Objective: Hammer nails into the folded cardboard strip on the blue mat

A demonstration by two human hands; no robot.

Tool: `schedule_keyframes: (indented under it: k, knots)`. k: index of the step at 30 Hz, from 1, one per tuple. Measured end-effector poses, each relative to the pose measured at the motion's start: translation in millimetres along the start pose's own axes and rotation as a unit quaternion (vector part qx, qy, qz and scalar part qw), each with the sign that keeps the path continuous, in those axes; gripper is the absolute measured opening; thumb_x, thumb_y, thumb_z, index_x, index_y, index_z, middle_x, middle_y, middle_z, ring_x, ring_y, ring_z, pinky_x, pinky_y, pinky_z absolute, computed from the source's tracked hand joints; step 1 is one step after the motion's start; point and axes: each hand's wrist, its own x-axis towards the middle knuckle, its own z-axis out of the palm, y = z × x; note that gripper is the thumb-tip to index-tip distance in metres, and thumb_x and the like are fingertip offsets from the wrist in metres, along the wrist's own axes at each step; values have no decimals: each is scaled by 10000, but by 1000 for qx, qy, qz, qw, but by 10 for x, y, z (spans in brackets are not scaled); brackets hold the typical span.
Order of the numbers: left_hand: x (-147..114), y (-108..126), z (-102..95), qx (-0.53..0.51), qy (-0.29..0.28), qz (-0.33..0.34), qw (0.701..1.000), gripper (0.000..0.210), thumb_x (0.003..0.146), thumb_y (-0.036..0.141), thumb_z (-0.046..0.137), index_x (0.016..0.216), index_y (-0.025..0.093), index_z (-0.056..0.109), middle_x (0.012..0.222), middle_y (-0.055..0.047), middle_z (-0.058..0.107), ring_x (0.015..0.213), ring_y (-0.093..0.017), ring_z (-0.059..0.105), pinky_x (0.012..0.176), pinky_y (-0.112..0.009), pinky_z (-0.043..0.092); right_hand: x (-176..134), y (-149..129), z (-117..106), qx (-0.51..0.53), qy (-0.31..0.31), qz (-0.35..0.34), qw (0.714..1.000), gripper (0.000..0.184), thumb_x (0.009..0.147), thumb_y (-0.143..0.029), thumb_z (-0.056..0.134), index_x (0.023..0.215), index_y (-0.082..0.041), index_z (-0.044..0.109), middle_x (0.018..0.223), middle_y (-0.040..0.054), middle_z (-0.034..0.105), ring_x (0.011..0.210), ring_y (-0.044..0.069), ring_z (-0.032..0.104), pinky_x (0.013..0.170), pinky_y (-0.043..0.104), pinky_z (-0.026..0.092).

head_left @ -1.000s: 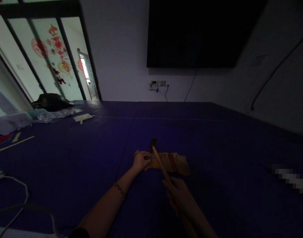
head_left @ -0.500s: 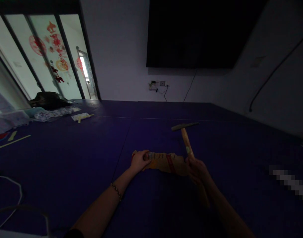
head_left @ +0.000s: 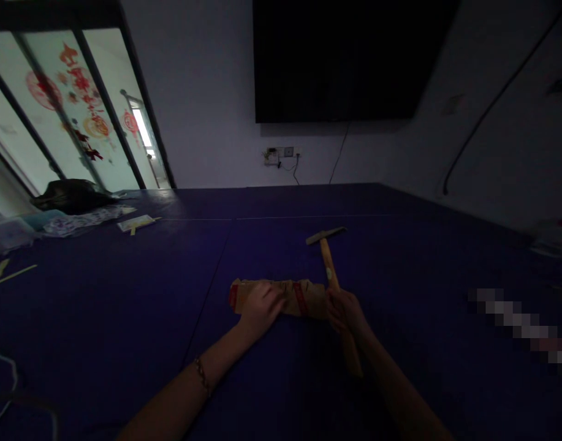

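A torn strip of brown cardboard (head_left: 315, 300) with red printing lies across the dark purple surface. Several short, thin dark marks run along its far edge; the dim light hides what they are. My left hand (head_left: 263, 306) rests over the strip's left half, fingers curled down and closed; whatever sits beneath the fingertips is hidden. At the strip's right end, my right hand (head_left: 347, 309) is wrapped round the wooden handle of a hammer (head_left: 328, 260). The hammer's metal head is raised beyond the cardboard, and the handle's butt sticks out below my hand.
The purple surface (head_left: 147, 331) reaches back to the wall, where a dark screen (head_left: 345, 61) hangs above sockets (head_left: 281, 155). On the left are a black bag (head_left: 73, 196), a small white packet (head_left: 136, 223) and yellow strips (head_left: 11, 275). A pale cable (head_left: 15, 373) curves at the lower left.
My left hand has shifted rightward along the cardboard, baring its red left end, and its fingers have curled downward. My right hand still grips the hammer. The whole view has swung slightly right.
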Motion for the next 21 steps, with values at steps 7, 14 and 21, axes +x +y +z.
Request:
schedule_keyframes:
  k: [7, 14, 21]
  knots:
    - [485, 400, 131, 62, 0, -15, 998, 134, 736, 265, 593, 859, 249, 644, 1125, -35, 535, 1154, -277, 332, 966, -513, 216, 18, -29, -2, 2, -4, 9, 1000, 356, 528, -510, 578, 602, -204, 411, 292, -118, 358, 168, 57, 267, 213, 202, 266]
    - [906, 147, 284, -2, -160, -106, 981, 80, 629, 278, 691, 708, 281, 675, 973, -1, 636, 1045, -274, 445, 915, -672, 13, 24, -83, 9, 8, 0, -1, 1000, 367, 490, -515, 572, 566, -218, 370, 266, -127, 319, 163, 58, 244, 208, 201, 240]
    - [867, 19, 362, -78, -168, -125, 975, 24, 638, 311, 673, 659, 303, 679, 935, 28, 662, 1004, -249, 492, 906, -665, -27, 3, -69, 10, 8, 2, -7, 1000, 376, 497, -522, 569, 580, -218, 363, 275, -127, 328, 158, 61, 252, 200, 200, 241]
